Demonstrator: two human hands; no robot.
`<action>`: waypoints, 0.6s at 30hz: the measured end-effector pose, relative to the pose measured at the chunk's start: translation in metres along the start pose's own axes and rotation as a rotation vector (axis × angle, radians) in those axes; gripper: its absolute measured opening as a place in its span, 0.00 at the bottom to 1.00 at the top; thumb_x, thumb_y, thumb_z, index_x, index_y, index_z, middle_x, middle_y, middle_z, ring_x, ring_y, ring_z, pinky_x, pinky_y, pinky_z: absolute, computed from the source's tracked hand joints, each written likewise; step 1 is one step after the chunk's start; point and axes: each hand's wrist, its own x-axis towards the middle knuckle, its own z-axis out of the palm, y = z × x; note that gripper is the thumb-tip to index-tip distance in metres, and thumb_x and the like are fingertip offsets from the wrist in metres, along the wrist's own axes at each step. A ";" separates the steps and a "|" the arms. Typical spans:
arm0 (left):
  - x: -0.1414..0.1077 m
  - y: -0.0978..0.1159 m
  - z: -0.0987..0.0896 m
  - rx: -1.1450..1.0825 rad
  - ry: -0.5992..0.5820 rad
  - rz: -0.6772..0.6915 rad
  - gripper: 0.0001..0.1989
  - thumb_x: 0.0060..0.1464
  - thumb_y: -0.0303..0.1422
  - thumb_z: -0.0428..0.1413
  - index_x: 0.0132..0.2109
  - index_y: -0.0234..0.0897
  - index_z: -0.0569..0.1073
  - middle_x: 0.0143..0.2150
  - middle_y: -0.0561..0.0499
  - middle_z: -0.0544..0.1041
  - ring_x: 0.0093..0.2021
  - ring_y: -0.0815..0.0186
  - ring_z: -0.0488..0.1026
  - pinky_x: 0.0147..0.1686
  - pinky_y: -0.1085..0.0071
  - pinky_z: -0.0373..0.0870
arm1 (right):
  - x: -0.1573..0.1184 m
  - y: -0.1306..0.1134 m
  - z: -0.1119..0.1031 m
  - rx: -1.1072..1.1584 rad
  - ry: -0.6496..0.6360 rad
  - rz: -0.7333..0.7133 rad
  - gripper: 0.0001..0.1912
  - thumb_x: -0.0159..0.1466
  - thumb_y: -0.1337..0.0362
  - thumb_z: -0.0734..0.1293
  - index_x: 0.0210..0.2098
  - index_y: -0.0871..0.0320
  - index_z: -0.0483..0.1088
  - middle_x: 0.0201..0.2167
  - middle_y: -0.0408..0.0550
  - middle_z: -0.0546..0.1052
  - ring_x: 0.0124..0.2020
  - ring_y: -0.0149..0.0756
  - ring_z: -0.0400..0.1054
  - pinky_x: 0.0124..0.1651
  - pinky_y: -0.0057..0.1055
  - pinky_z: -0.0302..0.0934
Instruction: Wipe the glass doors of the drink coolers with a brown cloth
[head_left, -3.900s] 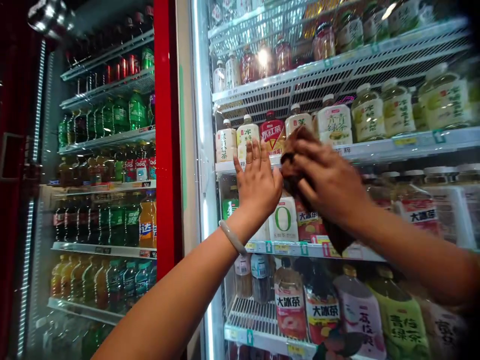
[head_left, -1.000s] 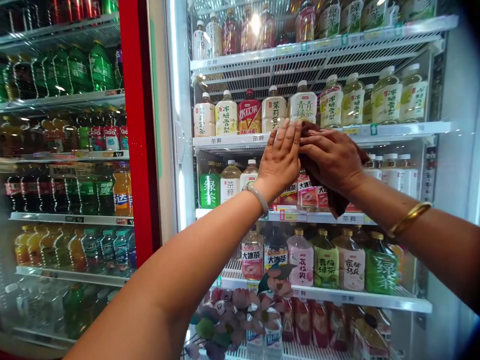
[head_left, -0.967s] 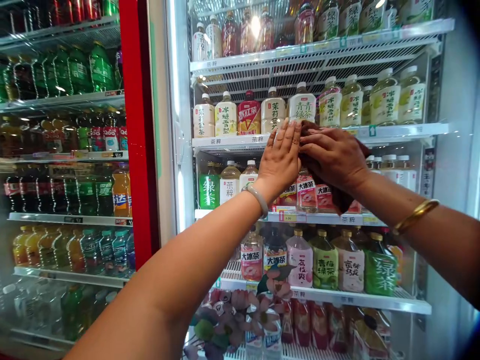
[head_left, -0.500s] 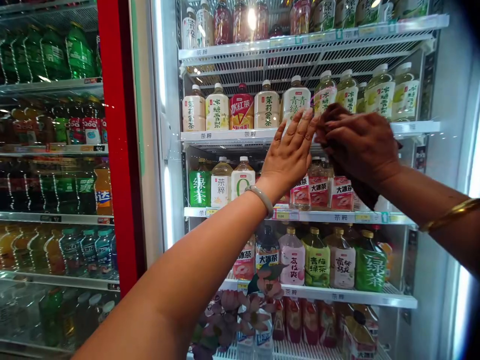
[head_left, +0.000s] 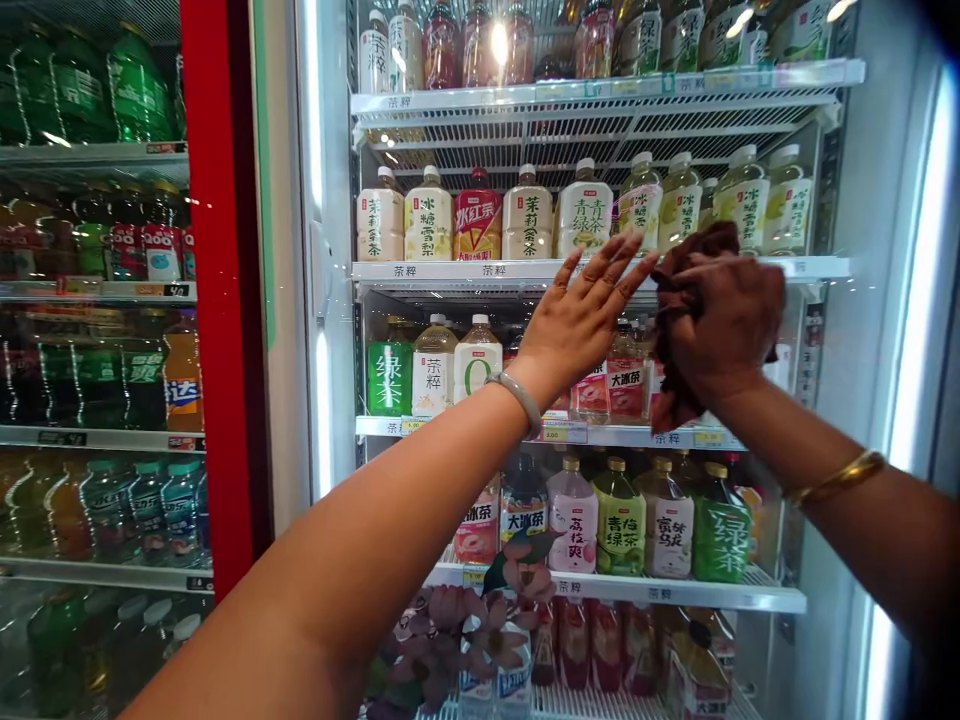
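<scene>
Currently I have the right hand [head_left: 727, 335] right of center in the frame, its fingers clamped on a bunched brown cloth [head_left: 673, 392] that hangs below the grip. A gold bangle [head_left: 840, 480] circles that wrist. My left hand [head_left: 581, 315] is just beside the cloth, near the middle of the frame, fingers stretched and apart; I cannot tell whether the palm touches the glass. A pale gray bangle [head_left: 519, 402] sits on its wrist. Beyond both hands, white shelves [head_left: 450, 271] of bottled drinks fill the center and right. Pink flowers [head_left: 491, 635] show low in the middle. Toward the left edge, past a red post [head_left: 223, 300], stand more bottles, with green ones [head_left: 139, 85] at upper left.
</scene>
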 end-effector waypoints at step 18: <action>0.014 0.003 0.002 -0.112 -0.101 0.012 0.33 0.69 0.26 0.38 0.78 0.23 0.49 0.81 0.40 0.52 0.81 0.58 0.46 0.80 0.56 0.43 | 0.008 0.009 -0.002 0.109 -0.183 -0.289 0.09 0.71 0.54 0.65 0.47 0.46 0.75 0.56 0.44 0.80 0.62 0.43 0.68 0.67 0.46 0.62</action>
